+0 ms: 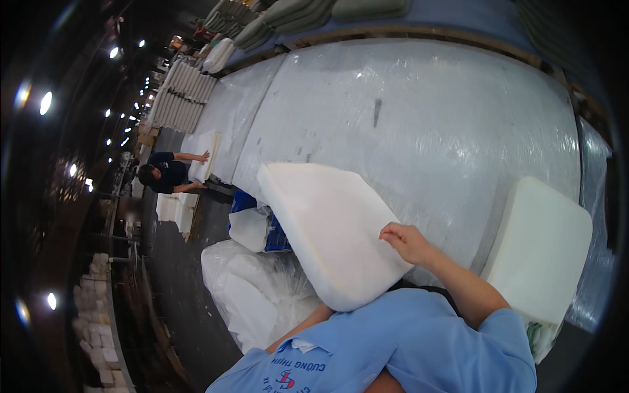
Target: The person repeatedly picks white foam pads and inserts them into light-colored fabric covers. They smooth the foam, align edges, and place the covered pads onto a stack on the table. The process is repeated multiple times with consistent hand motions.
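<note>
A white foam cushion (pixel 327 229) with rounded corners is tilted up in front of me, its near edge close to my blue shirt. My left forearm (pixel 304 327) passes behind the cushion's lower left edge, and the hand itself is hidden there. Over the cushion's right side is my right hand (pixel 407 243), its fingers curled and thumb pressed to them in a pinch. Whatever sits between those fingertips, if anything, is too small to make out.
A wide table (pixel 419 124) covered in clear plastic film stretches ahead. Another white cushion (pixel 544 242) stands at right. Left of me are a plastic bag (pixel 255 295) of white pieces and a blue crate (pixel 278 232). A co-worker (pixel 169 171) handles a cushion farther left.
</note>
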The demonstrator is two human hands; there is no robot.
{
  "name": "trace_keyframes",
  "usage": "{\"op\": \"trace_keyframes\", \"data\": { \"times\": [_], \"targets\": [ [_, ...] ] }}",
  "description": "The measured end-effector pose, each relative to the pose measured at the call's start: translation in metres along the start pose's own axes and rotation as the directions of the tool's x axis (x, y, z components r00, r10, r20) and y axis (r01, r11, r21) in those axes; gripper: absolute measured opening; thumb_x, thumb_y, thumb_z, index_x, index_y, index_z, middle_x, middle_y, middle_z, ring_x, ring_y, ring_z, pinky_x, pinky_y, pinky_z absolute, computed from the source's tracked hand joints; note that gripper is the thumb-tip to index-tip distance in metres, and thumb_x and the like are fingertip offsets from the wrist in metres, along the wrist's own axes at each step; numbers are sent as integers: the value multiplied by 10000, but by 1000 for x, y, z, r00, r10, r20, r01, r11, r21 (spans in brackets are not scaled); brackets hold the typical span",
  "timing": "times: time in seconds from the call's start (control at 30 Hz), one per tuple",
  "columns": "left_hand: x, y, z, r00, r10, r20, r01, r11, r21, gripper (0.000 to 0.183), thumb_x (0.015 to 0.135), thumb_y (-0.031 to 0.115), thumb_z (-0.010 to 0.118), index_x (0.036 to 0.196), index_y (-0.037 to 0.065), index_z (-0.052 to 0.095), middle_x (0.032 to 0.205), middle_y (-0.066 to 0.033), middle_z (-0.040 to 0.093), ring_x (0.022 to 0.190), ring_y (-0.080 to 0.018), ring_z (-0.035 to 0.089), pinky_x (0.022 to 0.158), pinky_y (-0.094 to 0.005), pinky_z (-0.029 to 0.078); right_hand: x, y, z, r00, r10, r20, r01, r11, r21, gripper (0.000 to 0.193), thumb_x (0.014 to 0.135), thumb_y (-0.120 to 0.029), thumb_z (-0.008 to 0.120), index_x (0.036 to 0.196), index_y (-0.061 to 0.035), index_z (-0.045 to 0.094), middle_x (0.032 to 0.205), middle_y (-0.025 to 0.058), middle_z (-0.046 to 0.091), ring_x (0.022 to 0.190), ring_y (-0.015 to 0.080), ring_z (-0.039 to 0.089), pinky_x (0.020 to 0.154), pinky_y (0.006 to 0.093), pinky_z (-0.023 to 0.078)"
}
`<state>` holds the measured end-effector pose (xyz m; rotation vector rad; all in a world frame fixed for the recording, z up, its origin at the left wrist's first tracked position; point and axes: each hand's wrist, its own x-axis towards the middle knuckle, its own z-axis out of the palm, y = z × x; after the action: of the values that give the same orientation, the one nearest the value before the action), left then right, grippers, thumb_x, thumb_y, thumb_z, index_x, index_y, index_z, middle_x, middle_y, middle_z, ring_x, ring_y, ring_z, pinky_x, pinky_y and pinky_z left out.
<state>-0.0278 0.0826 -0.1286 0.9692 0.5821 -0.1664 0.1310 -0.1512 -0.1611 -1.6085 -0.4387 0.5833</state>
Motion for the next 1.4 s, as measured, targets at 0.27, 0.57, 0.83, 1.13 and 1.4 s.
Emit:
{"op": "trace_keyframes", "data": {
  "times": [0.27,0.57,0.83,1.13,1.4],
  "targets": [
    [22,18,0,964,130,232,-134,991,0,598,1061,330,599,1539,16,424,1473,-131,541,1320,-244,544,1071,-395,492,18,-43,35,993,-109,-52,102,988,-117,141,1054,-187,558,1065,-52,594,867,213,686,810,411,659,732,446,512],
    [42,96,64,975,222,5,-190,824,533,375,995,221,696,1318,36,652,1204,-108,702,1080,-185,658,890,-355,568,49,-90,27,949,-210,-234,203,978,-51,136,1059,-170,565,1053,-36,587,724,151,627,667,277,628,645,405,478],
    [32,173,75,691,723,7,-717,683,139,539,1127,381,392,1541,37,421,1502,-127,538,1387,-237,508,1161,-407,392,48,-89,50,985,-66,-159,84,991,108,155,1061,-176,594,1124,-57,671,659,57,600,597,123,563,604,310,460],
    [29,199,59,399,874,277,-787,171,593,372,1082,170,471,1381,-26,575,1559,-215,496,1475,-302,439,1215,-405,322,62,-105,52,953,-279,-116,285,958,34,236,1070,-270,598,1130,-49,653,783,93,651,711,172,611,685,326,495],
    [4,191,103,353,858,373,-738,10,675,309,1037,66,516,1289,-44,656,1444,-244,606,1400,-378,535,1176,-460,392,56,-175,65,709,-677,-199,622,732,-276,262,1041,-257,632,898,-37,610,798,127,568,667,320,580,621,395,478]
  ]
}}
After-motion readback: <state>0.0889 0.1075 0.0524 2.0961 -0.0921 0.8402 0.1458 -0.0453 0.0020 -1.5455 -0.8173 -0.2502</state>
